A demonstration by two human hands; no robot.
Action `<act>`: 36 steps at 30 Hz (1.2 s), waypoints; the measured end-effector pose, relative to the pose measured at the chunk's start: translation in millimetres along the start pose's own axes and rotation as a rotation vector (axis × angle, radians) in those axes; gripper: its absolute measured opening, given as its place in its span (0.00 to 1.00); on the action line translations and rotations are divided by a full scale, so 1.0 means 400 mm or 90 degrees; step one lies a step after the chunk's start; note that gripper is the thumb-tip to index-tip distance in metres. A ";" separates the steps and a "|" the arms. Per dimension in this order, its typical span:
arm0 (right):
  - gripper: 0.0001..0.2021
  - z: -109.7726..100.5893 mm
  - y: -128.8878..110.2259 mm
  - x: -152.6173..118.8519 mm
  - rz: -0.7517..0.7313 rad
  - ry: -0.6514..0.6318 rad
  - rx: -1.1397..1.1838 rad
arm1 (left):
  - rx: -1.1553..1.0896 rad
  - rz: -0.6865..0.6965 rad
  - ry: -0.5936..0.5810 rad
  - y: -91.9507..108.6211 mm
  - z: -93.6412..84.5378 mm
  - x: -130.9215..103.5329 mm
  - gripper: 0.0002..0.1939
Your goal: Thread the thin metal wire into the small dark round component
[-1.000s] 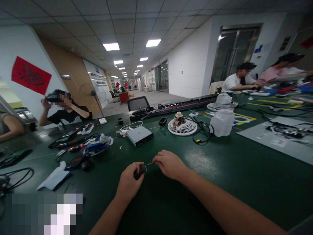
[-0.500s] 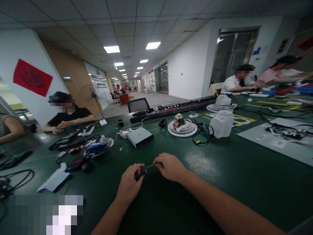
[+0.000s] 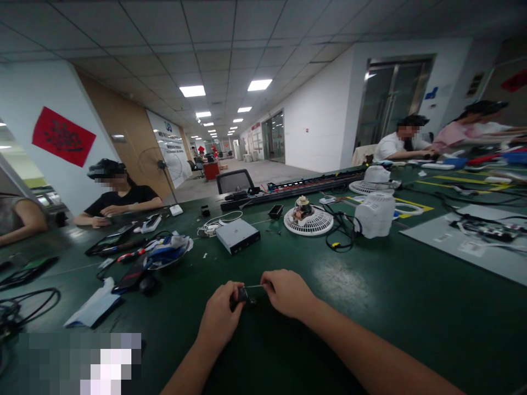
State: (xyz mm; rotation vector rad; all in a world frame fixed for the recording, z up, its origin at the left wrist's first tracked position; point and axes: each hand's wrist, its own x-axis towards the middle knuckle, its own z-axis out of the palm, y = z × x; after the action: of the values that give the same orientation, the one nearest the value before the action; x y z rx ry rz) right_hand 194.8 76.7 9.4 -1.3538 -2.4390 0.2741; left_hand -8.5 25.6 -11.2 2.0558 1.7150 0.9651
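Low over the green table (image 3: 288,345), my left hand (image 3: 220,310) is closed on a small black part (image 3: 242,294). My right hand (image 3: 288,293) pinches one end of a thin light-coloured rod or wire (image 3: 254,286), whose other end reaches the top of the black part. Just below the rod, between both hands, a small dark piece (image 3: 252,301) shows; whether it touches the table I cannot tell. Beyond my hands sits a silver disc drive (image 3: 237,235).
Behind are a small black tray (image 3: 275,211), a white fan grille with a motor (image 3: 308,219), a white housing (image 3: 375,214) and black cables. Tools and a blue-and-white bundle (image 3: 168,249) lie left. A grey board (image 3: 469,241) lies right. People sit at the far edges.
The view has tilted up slightly, so things sit lower in the picture. The rod is now nearly level, and a small dark piece shows below it.
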 end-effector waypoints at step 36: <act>0.07 0.056 -0.019 0.022 0.015 0.032 0.553 | -0.096 0.080 0.031 0.022 0.001 -0.014 0.14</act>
State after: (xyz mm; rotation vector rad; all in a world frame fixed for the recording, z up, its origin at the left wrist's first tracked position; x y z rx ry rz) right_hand 175.9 79.9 -7.1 -0.9562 -1.8645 1.1239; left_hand -1.8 18.3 -7.8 2.0774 1.5013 1.1543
